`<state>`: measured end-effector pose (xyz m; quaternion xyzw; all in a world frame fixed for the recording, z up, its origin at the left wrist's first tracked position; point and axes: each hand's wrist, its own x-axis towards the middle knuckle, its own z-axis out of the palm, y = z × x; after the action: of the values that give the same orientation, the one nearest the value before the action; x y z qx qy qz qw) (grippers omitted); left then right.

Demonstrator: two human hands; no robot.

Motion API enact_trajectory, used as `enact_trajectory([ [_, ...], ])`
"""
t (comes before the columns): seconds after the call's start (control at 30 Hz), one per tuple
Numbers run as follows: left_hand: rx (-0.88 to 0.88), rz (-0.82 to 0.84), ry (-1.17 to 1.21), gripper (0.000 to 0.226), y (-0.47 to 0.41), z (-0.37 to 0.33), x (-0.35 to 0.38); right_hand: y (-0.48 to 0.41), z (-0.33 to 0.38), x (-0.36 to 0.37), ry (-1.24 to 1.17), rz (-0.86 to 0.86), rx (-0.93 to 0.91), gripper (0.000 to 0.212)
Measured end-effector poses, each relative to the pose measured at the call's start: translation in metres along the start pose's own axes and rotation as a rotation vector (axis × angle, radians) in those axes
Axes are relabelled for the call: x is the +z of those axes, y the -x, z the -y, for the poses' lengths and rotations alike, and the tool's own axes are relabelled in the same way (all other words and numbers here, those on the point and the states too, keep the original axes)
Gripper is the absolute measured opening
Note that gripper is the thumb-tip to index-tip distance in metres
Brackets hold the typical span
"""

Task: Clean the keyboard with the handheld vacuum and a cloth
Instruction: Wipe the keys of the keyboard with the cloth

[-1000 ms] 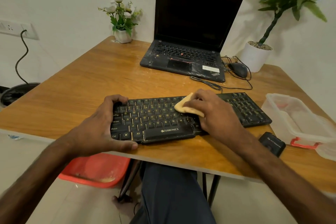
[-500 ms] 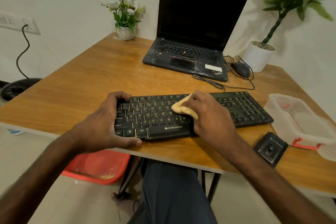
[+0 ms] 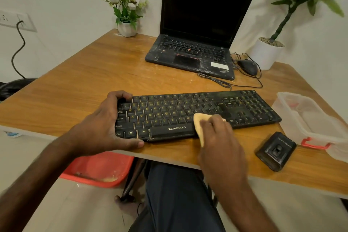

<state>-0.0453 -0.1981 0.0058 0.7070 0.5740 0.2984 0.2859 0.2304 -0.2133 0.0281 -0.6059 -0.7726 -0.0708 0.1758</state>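
A black keyboard (image 3: 188, 107) with yellow letters lies along the near edge of the wooden table (image 3: 79, 84). My left hand (image 3: 107, 126) grips its left end, fingers over the far edge and thumb along the front. My right hand (image 3: 216, 137) holds a small yellow cloth (image 3: 199, 120) and presses it on the keyboard's front edge, just right of the space bar. A small black handheld device (image 3: 275, 150), possibly the vacuum, lies on the table to the right of my right hand.
An open black laptop (image 3: 197, 30) stands at the back, with a mouse (image 3: 247, 67) and its cables beside it. A clear plastic box (image 3: 308, 124) sits at the right edge. Flower pot (image 3: 127, 28) and plant pot (image 3: 265, 52) stand at the back. A red tub (image 3: 99, 169) is under the table.
My right hand has slid the cloth from the middle keys down and to the right, onto the keyboard's front edge. My left hand keeps its hold on the left end.
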Motion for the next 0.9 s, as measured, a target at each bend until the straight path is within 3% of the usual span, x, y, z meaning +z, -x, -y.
enact_trajectory([
  [0.1,0.012,-0.010,0.014,0.111,-0.001,0.000,0.001,0.007,0.029,0.011,-0.091,-0.056,-0.009,0.055],
  [0.23,0.015,-0.030,0.031,0.108,0.001,-0.001,0.000,0.017,0.086,0.013,-0.201,-0.016,-0.179,0.043],
  [0.33,0.025,-0.033,0.017,0.108,0.003,0.002,-0.003,0.009,0.070,0.010,-0.192,-0.034,-0.234,0.038],
  [0.47,0.017,-0.012,0.043,0.108,0.000,0.002,-0.002,-0.004,0.007,-0.009,-0.093,-0.108,-0.030,0.045],
  [0.6,0.017,-0.021,0.004,0.109,-0.001,0.000,0.001,-0.004,0.011,-0.002,-0.009,0.029,0.059,0.055],
  [0.73,0.008,-0.027,-0.007,0.107,0.000,-0.001,0.002,0.011,0.056,0.021,-0.171,0.014,-0.037,0.063],
  [0.9,0.019,-0.022,-0.005,0.107,0.000,0.000,-0.001,0.011,0.075,0.015,-0.170,-0.027,-0.199,0.052],
])
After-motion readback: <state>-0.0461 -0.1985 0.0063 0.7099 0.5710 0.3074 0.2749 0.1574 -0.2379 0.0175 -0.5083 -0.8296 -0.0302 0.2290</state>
